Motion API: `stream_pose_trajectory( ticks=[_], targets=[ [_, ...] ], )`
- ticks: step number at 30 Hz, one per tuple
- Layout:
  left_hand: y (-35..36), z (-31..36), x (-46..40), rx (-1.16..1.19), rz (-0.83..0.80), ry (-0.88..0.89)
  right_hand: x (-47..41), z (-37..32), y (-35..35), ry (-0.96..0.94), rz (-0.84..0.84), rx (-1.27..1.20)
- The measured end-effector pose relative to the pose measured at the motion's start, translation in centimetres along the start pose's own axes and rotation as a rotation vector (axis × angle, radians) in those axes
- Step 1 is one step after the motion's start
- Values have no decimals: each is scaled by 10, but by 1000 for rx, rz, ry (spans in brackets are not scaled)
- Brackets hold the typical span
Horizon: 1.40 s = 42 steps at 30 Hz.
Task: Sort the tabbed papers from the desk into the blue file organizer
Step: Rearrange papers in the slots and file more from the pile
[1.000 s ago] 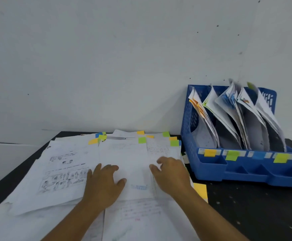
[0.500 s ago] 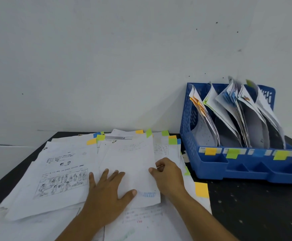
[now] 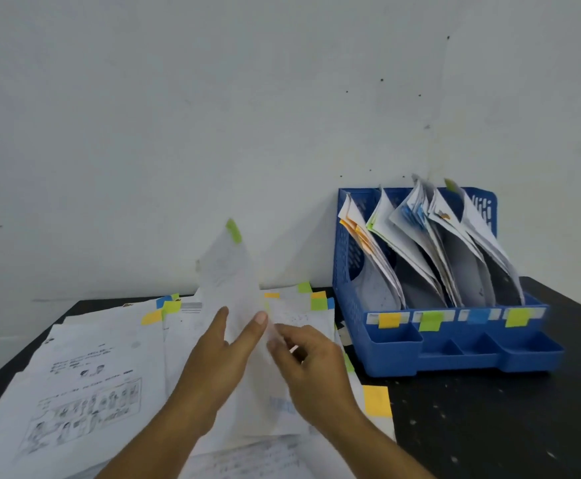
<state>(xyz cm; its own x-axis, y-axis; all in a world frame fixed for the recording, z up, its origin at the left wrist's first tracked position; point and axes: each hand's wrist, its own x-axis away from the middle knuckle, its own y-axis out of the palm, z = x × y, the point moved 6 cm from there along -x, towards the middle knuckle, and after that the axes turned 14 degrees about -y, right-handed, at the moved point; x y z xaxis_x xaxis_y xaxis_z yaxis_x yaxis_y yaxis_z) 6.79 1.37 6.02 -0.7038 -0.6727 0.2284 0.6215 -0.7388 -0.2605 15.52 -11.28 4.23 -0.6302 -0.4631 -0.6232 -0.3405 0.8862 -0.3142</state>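
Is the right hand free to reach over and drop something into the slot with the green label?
Probably yes. The right hand holds the green-tabbed sheet together with the left hand, and nothing stands between it and the blue file organizer, whose green-labelled slot is open on top.

My left hand (image 3: 213, 361) and right hand (image 3: 313, 371) are bare — no gloves, rings or watch that I can see. Both forearms are bare too, with no sleeve reaching the wrist. My nails look short and plain — blur hides finer detail.

Blue organizer (image 3: 455, 354), green-tabbed white sheet (image 3: 230, 271), black desk (image 3: 489, 426).
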Motion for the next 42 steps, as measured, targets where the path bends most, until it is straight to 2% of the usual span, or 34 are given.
stream_pose_trajectory(
  ticks=[3, 9, 11, 13, 15, 18, 20, 22, 26, 31, 37, 42],
  targets=[
    [17, 11, 2, 162, -97, 15, 4, -15, -1, -178, -89, 87],
    [27, 20, 17, 229, 49, 76, 8, -29, -25, -254, -229, 97],
    [25, 29, 27, 207, 110, 127, 2, -30, -50, -218, -120, 79],
    [25, 42, 40, 224, 122, 200, -8, -26, -84, -210, 94, 126],
    [22, 56, 53, 266, 127, 273, -20, -17, -121, -212, 308, 249],
    [17, 85, 72, 347, 132, 400, -43, -3, -169, -195, 465, 578],
    [14, 107, 82, 401, 124, 484, -61, 4, -186, -209, 436, 857],
    [12, 132, 88, 465, 95, 553, -77, 12, -191, -171, 332, 1061],
    [13, 184, 86, 604, 7, 622, -99, 26, -193, -48, 118, 1232],
    [19, 237, 79, 723, -81, 650, -114, 31, -196, -87, 165, 1113],
    [50, 269, 69, 684, -169, 683, -122, 30, -212, -76, 233, 853],
    [82, 281, 58, 608, -201, 716, -125, 32, -224, -19, 276, 760]
  ],
)
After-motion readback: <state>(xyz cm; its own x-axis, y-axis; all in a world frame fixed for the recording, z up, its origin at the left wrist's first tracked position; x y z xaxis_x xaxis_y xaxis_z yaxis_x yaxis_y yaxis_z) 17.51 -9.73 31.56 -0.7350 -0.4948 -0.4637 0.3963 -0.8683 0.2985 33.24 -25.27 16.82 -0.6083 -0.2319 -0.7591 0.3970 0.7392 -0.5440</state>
